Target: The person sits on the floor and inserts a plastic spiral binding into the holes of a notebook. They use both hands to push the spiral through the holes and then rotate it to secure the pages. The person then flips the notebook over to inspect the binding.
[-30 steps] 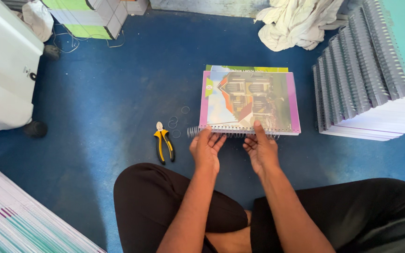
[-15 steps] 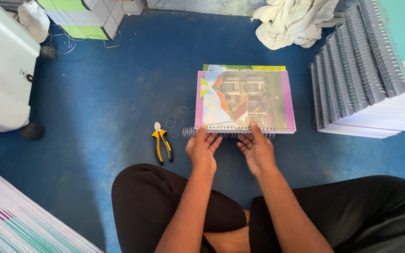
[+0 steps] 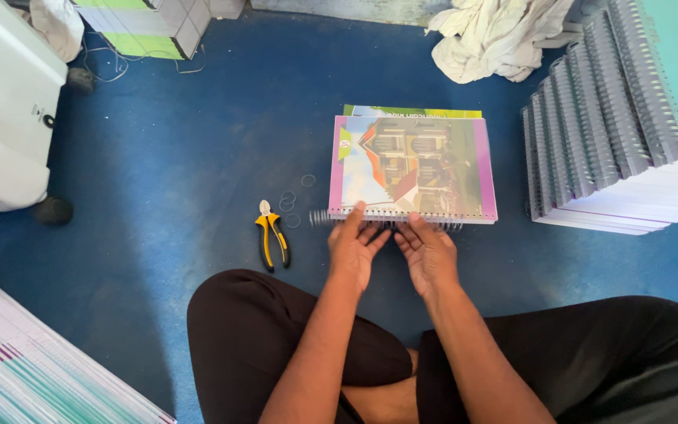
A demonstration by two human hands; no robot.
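Notebook (image 3: 413,166) with a colourful building picture on its cover lay flat on the blue floor (image 3: 198,157), directly in front of the seated person's crossed legs, on top of a second booklet whose green edge (image 3: 411,111) showed at the far side. Wire spiral (image 3: 386,220) ran along the notebook's near edge and stuck out past its left corner. Left hand (image 3: 357,247) and right hand (image 3: 427,251) lay side by side, palms down, fingers extended and resting on the spiral; neither hand was closed around anything. Fingertips of both touched the cover's near margin. Yellow-and-black pliers (image 3: 271,239) lay on the floor just left of the left hand, untouched, with a few small wire rings (image 3: 288,198) beside them. Stack of bound notebooks (image 3: 614,149) stood well to the right, fanned spines facing up. White cloth (image 3: 500,35) lay bunched beyond the notebook. White machine (image 3: 1,110) stood at far left.
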